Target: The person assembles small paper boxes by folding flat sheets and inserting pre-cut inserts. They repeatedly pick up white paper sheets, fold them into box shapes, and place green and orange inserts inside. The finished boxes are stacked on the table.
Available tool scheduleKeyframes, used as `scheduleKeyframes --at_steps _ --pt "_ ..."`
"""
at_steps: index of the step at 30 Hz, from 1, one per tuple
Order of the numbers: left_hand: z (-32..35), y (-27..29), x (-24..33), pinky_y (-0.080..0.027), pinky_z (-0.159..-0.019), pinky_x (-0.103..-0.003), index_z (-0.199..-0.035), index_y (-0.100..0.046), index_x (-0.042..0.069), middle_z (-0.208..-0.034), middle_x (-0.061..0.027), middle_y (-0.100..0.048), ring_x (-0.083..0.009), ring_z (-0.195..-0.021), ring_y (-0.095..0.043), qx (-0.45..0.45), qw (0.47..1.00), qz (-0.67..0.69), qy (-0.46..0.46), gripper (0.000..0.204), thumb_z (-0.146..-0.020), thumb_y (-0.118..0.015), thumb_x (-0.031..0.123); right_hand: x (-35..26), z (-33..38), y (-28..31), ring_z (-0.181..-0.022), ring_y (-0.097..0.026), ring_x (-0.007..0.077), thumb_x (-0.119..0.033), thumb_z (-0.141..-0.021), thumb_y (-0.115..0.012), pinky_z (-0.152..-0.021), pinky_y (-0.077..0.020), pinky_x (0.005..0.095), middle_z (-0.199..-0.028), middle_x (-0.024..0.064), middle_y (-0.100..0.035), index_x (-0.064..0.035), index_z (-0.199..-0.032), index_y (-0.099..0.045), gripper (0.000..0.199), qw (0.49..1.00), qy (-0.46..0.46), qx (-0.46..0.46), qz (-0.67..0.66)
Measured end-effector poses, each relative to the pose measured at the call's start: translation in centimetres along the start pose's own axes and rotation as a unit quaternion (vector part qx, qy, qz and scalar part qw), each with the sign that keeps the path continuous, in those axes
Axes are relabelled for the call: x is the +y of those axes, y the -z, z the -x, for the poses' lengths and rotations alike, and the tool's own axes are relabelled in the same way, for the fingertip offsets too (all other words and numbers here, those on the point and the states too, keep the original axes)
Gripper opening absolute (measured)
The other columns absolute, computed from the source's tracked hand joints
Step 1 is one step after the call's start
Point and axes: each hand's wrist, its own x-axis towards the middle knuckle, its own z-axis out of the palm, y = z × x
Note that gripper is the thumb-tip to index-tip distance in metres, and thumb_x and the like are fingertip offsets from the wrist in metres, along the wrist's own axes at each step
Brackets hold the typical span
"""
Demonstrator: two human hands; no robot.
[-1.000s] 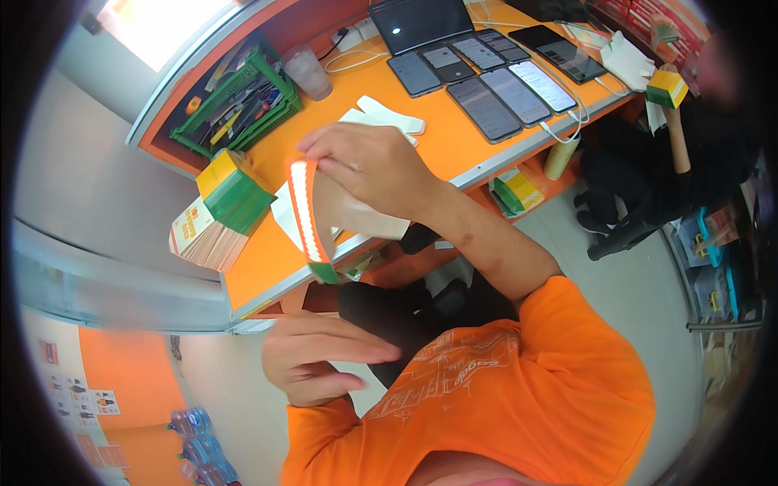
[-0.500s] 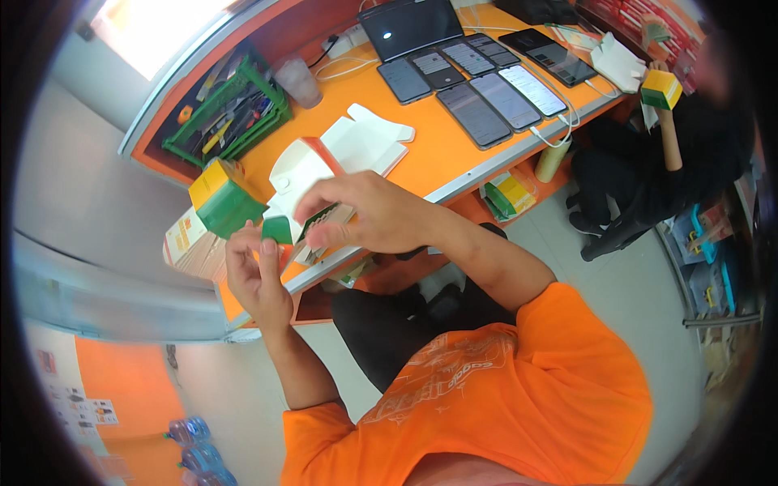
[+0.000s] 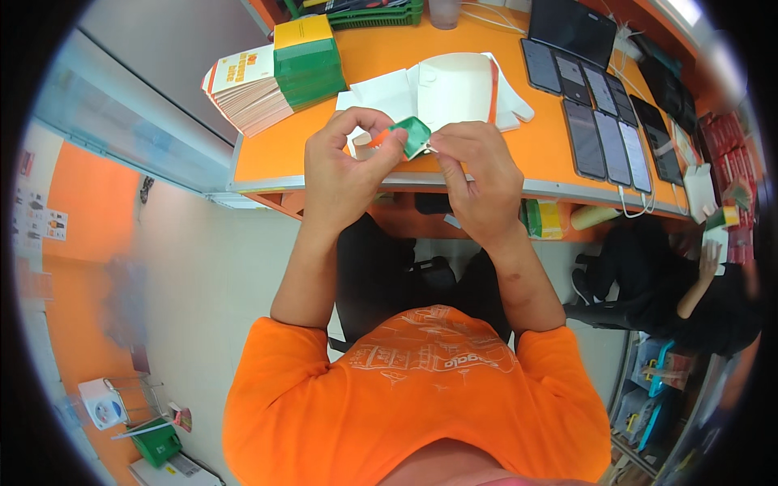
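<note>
In front of the table's near edge, my left hand pinches a small piece of card with a glossy green face and an orange-and-white part, which looks like a folded carton. My right hand has its thumb and forefinger closed on a pale edge or tip at the card's right corner. Fingers cover part of the card, so its full shape is hidden. Just beyond both hands lies an opened carton, white inside with an orange edge, on top of other white card pieces.
A stack of flat cartons leans beside a green-and-yellow block at left on the orange table. Several phones with cables and a laptop stand at right. A person in black sits further right.
The view has turned, so the table's things appear shifted. My right hand, which was apart with fingers spread, has come to the card and pinches its corner. My left hand keeps hold.
</note>
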Motion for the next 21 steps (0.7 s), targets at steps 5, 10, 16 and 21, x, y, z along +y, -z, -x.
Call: scheduleKeyframes --at_steps 5,10,16,21 --pt "0.1 0.3 0.8 -0.053 -0.069 -0.026 -0.095 -0.075 0.002 -0.087 -0.0068 -0.071 -0.0131 -0.081 -0.065 -0.044 0.997 -0.032 -0.047 0.014 -0.086 -0.079 0.011 -0.2 -0.4 0.1 -0.090 -0.065 0.0279 0.003 -0.080 -0.075 -0.080 -0.0534 0.0390 -0.094 0.0088 -0.068 -0.0040 -0.093 -0.069 0.016 1.000 0.001 -0.015 0.008" --pt "0.2 1.0 0.8 -0.052 -0.069 -0.027 -0.101 -0.077 0.001 -0.087 -0.0065 -0.072 -0.0128 -0.081 -0.064 -0.065 0.997 0.000 -0.047 0.015 -0.094 -0.074 0.015 -0.1 -1.0 0.4 -0.091 -0.066 0.0283 0.002 -0.082 -0.074 -0.081 -0.0537 0.0384 -0.095 0.0080 -0.069 -0.0036 -0.093 -0.068 0.014 0.998 -0.022 -0.037 -0.050" --pt "0.2 1.1 0.6 -0.051 -0.068 -0.027 -0.103 -0.077 0.000 -0.088 -0.0072 -0.071 -0.0131 -0.077 -0.064 -0.067 0.997 0.013 -0.045 0.019 -0.097 -0.071 0.017 -0.3 -1.2 0.5 -0.091 -0.066 0.0284 0.002 -0.083 -0.073 -0.080 -0.0540 0.0377 -0.095 0.0082 -0.069 -0.0037 -0.095 -0.068 0.014 0.997 -0.019 -0.060 -0.053" --pt "0.1 1.3 1.2 -0.052 -0.068 -0.027 -0.103 -0.077 0.000 -0.089 -0.0075 -0.072 -0.0126 -0.079 -0.063 -0.076 0.997 0.021 -0.006 0.018 -0.097 -0.070 0.016 -0.3 -1.4 0.5 -0.091 -0.065 0.0280 0.002 -0.083 -0.072 -0.078 -0.0541 0.0372 -0.095 0.0082 -0.069 -0.0035 -0.095 -0.068 0.014 0.996 -0.020 -0.070 -0.053"
